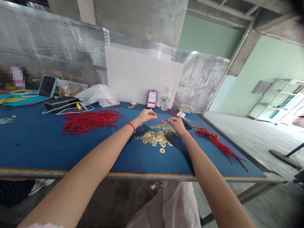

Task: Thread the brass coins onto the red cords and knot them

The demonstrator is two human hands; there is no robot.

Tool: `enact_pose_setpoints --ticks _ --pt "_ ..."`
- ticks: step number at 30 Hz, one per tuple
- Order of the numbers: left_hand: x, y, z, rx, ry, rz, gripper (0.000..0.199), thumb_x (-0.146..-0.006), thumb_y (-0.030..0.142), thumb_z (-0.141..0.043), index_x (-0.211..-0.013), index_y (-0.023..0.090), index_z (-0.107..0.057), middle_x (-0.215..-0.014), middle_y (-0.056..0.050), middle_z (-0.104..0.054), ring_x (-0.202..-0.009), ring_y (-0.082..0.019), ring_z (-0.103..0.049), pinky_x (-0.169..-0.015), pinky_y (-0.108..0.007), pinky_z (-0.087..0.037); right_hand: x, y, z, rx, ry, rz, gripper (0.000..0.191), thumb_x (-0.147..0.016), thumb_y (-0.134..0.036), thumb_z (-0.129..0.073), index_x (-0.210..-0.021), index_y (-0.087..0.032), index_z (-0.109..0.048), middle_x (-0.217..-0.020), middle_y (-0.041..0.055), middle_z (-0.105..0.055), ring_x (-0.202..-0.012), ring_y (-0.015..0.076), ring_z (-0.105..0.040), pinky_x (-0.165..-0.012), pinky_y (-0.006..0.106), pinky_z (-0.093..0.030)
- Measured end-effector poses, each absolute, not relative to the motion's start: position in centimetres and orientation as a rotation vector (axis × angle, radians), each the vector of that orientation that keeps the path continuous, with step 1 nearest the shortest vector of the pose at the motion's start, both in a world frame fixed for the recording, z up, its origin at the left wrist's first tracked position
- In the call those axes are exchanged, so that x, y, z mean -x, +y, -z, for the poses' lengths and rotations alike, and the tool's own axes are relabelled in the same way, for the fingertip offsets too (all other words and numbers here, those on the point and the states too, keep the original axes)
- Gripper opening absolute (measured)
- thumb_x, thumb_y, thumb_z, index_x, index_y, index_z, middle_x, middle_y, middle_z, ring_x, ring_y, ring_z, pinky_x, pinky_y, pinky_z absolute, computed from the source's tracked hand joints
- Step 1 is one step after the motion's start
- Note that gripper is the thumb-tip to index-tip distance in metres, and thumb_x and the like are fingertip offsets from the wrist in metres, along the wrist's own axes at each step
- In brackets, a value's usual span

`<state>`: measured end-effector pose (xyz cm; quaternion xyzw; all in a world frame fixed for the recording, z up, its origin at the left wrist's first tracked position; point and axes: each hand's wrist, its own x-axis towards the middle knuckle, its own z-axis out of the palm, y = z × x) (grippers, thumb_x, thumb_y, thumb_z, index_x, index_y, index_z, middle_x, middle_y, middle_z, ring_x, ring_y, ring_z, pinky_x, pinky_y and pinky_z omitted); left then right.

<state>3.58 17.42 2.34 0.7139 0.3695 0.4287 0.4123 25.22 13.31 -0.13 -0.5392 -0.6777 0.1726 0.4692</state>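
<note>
Above a scattered pile of round brass-coloured coins (158, 136) with holes in the middle, a thin red cord (158, 120) stretches between my hands. My left hand (145, 117), with a red bracelet at the wrist, has its fingers closed in a pinch at the cord's left part. My right hand (177, 123) pinches the cord at its right end; the fingertips are small and partly hidden. To the left lies a large bundle of loose red cords (91, 122). On the right, a bunch of red cords (220, 144) has coins at its upper end.
At the back stand a phone (152, 98) and a plastic bottle (165, 99) before a white board (142, 72). A white plastic bag (98, 95), a black box (63, 104) with a white cable and a propped device (47, 86) are at left. The blue table's front edge (152, 176) runs below my forearms.
</note>
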Motion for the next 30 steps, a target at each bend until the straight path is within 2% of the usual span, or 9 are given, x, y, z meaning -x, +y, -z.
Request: enact_pose_setpoints --ticks 5,9,14,22,25,27,30 --pt "-3.0 17.9 -3.1 -1.447 0.847 -1.139 0.018 -0.070 0.020 -0.074 -0.080 0.012 -0.062 -0.056 0.005 -0.047 -0.043 -0.003 -0.038 -0.042 -0.017 -0.024 -25.6 13.7 0.5 1.328 -1.692 -0.410 0.022 -0.071 -0.034 -0.058 -0.063 -0.016 -0.069 -0.059 0.0000 -0.061 -0.063 0.0150 -0.052 -0.064 0.027 -0.037" --pt "-2.1 18.8 -3.2 -1.249 0.821 -1.111 0.015 -0.075 0.016 -0.070 -0.075 0.012 -0.056 -0.052 0.006 -0.043 -0.037 -0.001 -0.033 -0.038 -0.016 -0.017 -25.4 13.6 0.3 1.320 -1.705 -0.406 0.022 -0.073 -0.033 -0.059 -0.067 -0.016 -0.071 -0.063 0.0009 -0.066 -0.065 0.0158 -0.055 -0.066 0.027 -0.038" --pt "-1.5 19.4 -2.6 -1.106 1.012 -1.105 0.015 -0.083 0.015 -0.059 -0.070 0.012 -0.054 -0.043 0.008 -0.033 -0.032 -0.001 -0.027 -0.036 -0.015 -0.017 -24.4 13.4 -0.2 1.477 -1.687 -0.324 0.019 -0.074 -0.028 -0.060 -0.069 -0.017 -0.075 -0.060 0.0015 -0.065 -0.063 0.0170 -0.057 -0.062 0.027 -0.037" --pt "-1.6 19.4 -2.9 -1.265 1.343 -1.185 0.017 -0.076 0.010 -0.058 -0.062 0.015 -0.048 -0.042 0.007 -0.035 -0.033 -0.005 -0.032 -0.039 -0.020 -0.018 -24.0 12.9 -0.2 1.499 -1.694 -0.324 0.017 -0.073 -0.024 -0.061 -0.067 -0.020 -0.076 -0.069 0.0029 -0.071 -0.072 0.0195 -0.062 -0.067 0.027 -0.041" --pt "-0.7 19.7 -2.4 -1.326 1.416 -1.125 0.017 -0.075 0.012 -0.057 -0.061 0.016 -0.048 -0.043 0.006 -0.039 -0.035 -0.006 -0.036 -0.041 -0.021 -0.025 -24.0 12.9 0.2 1.506 -1.755 -0.373 0.017 -0.072 -0.022 -0.060 -0.064 -0.020 -0.075 -0.069 0.0029 -0.071 -0.072 0.0192 -0.062 -0.069 0.027 -0.042" --pt "-0.2 19.9 -1.9 -1.440 1.497 -1.075 0.018 -0.075 0.015 -0.057 -0.059 0.016 -0.048 -0.046 0.002 -0.045 -0.040 -0.009 -0.045 -0.046 -0.023 -0.033 -23.9 13.0 0.5 1.503 -1.801 -0.432 0.017 -0.072 -0.023 -0.061 -0.063 -0.019 -0.075 -0.066 0.0028 -0.070 -0.069 0.0188 -0.060 -0.068 0.027 -0.042" --pt "0.1 19.9 -1.6 -1.833 1.716 -1.001 0.016 -0.074 0.023 -0.060 -0.060 0.016 -0.055 -0.059 -0.005 -0.060 -0.063 -0.019 -0.062 -0.061 -0.028 -0.044 -23.9 13.1 1.0 1.461 -1.853 -0.507 0.018 -0.072 -0.026 -0.060 -0.065 -0.017 -0.075 -0.063 0.0019 -0.067 -0.066 0.0173 -0.057 -0.067 0.026 -0.041"
